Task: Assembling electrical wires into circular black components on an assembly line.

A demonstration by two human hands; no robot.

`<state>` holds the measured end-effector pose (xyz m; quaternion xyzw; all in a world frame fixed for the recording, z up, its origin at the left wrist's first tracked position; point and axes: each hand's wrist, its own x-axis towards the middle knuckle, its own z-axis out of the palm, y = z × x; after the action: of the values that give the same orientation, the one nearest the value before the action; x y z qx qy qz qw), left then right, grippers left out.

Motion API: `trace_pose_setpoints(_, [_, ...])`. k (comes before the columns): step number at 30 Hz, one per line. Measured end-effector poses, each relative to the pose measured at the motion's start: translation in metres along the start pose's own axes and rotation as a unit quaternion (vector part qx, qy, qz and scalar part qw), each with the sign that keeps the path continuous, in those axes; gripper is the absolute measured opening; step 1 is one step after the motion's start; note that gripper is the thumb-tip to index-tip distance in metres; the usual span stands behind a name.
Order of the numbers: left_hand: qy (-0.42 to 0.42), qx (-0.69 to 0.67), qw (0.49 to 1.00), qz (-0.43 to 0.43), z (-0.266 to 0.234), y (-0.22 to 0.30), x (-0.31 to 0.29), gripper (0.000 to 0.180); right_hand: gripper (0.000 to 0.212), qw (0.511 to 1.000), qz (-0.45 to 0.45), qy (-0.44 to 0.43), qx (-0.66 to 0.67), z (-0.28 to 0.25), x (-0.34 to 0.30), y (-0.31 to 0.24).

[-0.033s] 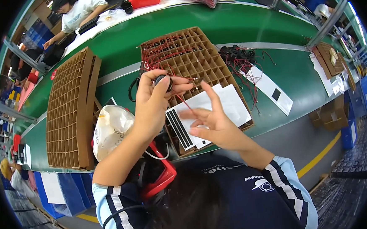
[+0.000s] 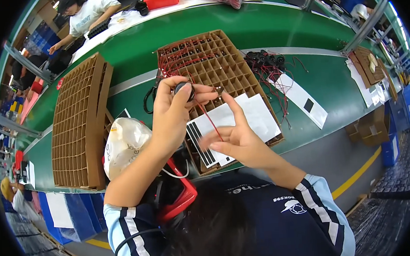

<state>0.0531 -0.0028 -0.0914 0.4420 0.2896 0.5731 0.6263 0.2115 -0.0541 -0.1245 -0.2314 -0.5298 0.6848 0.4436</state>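
My left hand [image 2: 168, 109] pinches a small black round part [image 2: 184, 90], like a little speaker, between thumb and fingers. From it a thin red wire [image 2: 207, 114] runs down, nearly straight, to my right hand [image 2: 236, 138]. There the wire passes between the thumb and the curled fingers, while the index finger points up. Motion smears some of the right fingertips. Beneath both hands lies a cardboard divider tray [image 2: 239, 74]; black parts with red wires fill several of its far cells. White sheets [image 2: 256, 118] cover its near end, one striped black.
Another divider tray [image 2: 76, 131] leans at the left beside a white plastic bag [image 2: 124, 144]. Black round parts with tangled red wires [image 2: 266, 61] lie right of the tray, near a white strip [image 2: 302, 101]. Across the green bench [image 2: 130, 53] a person works.
My right hand has shifted slightly down and left along the red wire, so a longer, straighter stretch shows. The left hand keeps hold of the black part, turned slightly.
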Motion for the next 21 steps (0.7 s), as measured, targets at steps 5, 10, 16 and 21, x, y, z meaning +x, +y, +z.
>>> trace_pose_setpoints(5, [0.004, 0.039, 0.999, -0.002, -0.011, -0.004, 0.012, 0.014, 0.075, 0.996, -0.019, 0.086, -0.032, -0.028, -0.014, -0.027])
trace_pose_setpoints(10, [-0.071, 0.278, 0.953, -0.102, -0.044, -0.017, 0.014, 0.036, 0.067, 0.963, -0.14, 0.19, -0.127, -0.064, -0.041, -0.077])
trace_pose_setpoints(16, [-0.141, 0.547, 0.824, -0.037, -0.047, -0.023, 0.036, 0.016, 0.058, 0.828, -0.046, 0.314, -0.463, -0.137, -0.038, -0.101])
trace_pose_setpoints(21, [-0.204, 0.683, 0.699, 0.05, -0.055, -0.053, 0.04, 0.017, 0.054, 0.718, -0.126, 0.429, -0.534, -0.172, -0.014, -0.105])
